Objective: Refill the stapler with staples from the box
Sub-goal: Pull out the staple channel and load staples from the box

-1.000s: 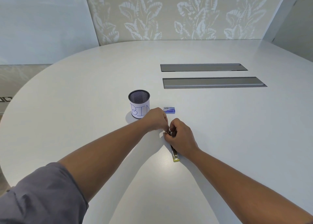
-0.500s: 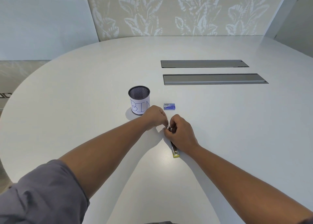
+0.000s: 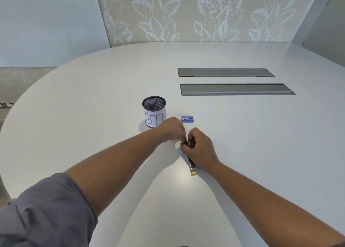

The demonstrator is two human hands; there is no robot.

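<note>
While the right hand (image 3: 200,147) wraps its grip around the long yellow-ended stapler (image 3: 192,167) lying on the white round surface (image 3: 242,144), the left hand (image 3: 172,129) pinches something tiny and shiny, maybe staples. Just behind both hands sits the small blue staple box (image 3: 187,119).

A broad white worktop (image 3: 93,116) with a rounded left edge carries few things. A black mesh cup (image 3: 154,112) with a paper band marked BIN stands near the middle. Just to its right lies a small blue staple box (image 3: 187,119). A yellow-ended stapler (image 3: 192,167) lies nearer the front edge. Two grey recessed panels (image 3: 235,89) sit toward the far edge.
</note>
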